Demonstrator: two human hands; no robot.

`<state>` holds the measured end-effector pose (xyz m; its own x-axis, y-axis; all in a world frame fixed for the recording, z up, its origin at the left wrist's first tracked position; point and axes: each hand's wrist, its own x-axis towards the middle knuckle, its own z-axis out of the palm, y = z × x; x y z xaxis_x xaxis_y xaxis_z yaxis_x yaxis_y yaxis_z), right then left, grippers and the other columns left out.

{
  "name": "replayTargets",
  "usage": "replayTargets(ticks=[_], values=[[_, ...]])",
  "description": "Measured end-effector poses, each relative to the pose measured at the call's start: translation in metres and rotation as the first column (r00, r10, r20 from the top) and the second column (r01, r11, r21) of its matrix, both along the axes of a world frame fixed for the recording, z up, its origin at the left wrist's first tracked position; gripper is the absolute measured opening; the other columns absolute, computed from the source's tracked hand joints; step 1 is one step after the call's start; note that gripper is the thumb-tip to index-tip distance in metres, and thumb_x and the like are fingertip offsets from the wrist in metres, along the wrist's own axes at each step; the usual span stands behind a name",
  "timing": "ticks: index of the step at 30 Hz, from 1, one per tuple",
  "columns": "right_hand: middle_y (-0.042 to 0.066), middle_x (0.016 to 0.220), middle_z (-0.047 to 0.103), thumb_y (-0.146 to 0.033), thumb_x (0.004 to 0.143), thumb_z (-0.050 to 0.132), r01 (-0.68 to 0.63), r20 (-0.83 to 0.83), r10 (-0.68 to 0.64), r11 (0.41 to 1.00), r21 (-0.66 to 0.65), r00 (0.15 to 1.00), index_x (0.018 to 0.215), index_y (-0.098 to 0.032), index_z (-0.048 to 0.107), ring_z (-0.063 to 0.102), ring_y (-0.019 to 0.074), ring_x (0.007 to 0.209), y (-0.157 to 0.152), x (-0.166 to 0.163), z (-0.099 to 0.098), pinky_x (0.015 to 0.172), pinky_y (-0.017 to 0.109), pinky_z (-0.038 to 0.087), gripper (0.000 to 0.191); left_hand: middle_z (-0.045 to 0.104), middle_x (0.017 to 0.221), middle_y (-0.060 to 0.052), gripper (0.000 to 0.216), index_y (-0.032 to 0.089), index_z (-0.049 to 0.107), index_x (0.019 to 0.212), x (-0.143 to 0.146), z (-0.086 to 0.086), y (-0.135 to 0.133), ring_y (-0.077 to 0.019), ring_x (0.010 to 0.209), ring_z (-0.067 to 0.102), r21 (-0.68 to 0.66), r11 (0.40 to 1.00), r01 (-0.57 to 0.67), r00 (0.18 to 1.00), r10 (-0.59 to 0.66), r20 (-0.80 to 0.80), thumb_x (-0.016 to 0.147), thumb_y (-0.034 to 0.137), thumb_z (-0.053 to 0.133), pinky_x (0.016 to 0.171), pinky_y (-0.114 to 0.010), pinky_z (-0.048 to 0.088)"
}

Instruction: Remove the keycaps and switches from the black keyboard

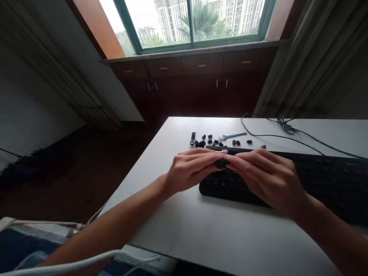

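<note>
A black keyboard (247, 195) lies on the white table, and its right part runs toward the picture's edge. Above its left end my left hand (191, 168) and my right hand (263, 170) meet at the fingertips. Both are closed in a pinch around a small black keycap (221, 164), partly covered by the fingers. Something pale shows at the fingertips, too small to make out. Beyond the keyboard's back edge lie several loose black keycaps (215, 142), with a longer keycap (193, 135) at their left. A small brush (235, 135) with a blue handle rests behind them.
A black cable (276, 135) with a tied bundle crosses the back right of the white table (207, 230). The table's left edge drops to a dark floor. A white tube-like bar (71, 264) lies at the lower left. Cabinets (198, 84) stand under the window.
</note>
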<state>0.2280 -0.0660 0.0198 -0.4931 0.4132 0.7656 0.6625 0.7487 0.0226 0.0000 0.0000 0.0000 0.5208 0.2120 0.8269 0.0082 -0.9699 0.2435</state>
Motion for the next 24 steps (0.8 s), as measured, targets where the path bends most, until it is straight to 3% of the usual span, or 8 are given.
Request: replayTargets(ticks=[4,11,15,24], values=[[0.005,0.096,0.078,-0.008,0.086,0.074,-0.017,-0.051,0.015,0.999,-0.046,0.999,0.118,-0.016,0.072,0.068,0.0167,0.078,-0.001,0.002,0.0,0.072,0.031,0.057,0.033,0.075,0.119,-0.011,0.048,0.019,0.063,0.133,0.0,0.001,-0.001,-0.0204,0.106,0.073,-0.04,0.999,0.023,0.999,-0.022,0.031,0.087,0.009,0.072,0.089,-0.033,0.065],[0.007,0.098,0.075,-0.009,0.089,0.072,-0.098,-0.124,0.079,0.983,-0.154,0.989,0.12,-0.019,0.068,0.067,0.0188,0.085,0.004,0.008,-0.002,0.072,0.031,0.057,0.034,0.078,0.104,-0.009,0.036,0.015,0.07,0.115,-0.001,-0.001,0.0,-0.0171,0.091,0.076,-0.249,0.968,-0.019,0.998,0.033,0.052,0.081,0.019,0.081,0.083,-0.028,0.065],[0.007,0.101,0.074,-0.009,0.088,0.072,-0.108,-0.103,0.091,0.977,-0.181,0.991,0.123,-0.02,0.066,0.067,0.0198,0.089,0.006,0.014,-0.004,0.076,0.032,0.057,0.037,0.078,0.096,-0.006,0.031,0.016,0.071,0.108,0.0,-0.001,-0.001,-0.0148,0.082,0.075,-0.217,0.976,-0.015,0.994,0.038,0.103,0.079,0.016,0.082,0.077,-0.027,0.065],[0.007,0.105,0.074,-0.007,0.087,0.073,-0.133,-0.026,0.13,0.973,-0.186,0.991,0.13,-0.022,0.063,0.068,0.0209,0.092,0.01,0.026,-0.004,0.08,0.033,0.056,0.047,0.078,0.097,-0.009,0.031,0.015,0.069,0.11,0.002,0.001,-0.005,-0.0158,0.086,0.075,-0.161,0.985,0.055,0.993,-0.036,0.115,0.081,0.013,0.08,0.078,-0.028,0.065]])
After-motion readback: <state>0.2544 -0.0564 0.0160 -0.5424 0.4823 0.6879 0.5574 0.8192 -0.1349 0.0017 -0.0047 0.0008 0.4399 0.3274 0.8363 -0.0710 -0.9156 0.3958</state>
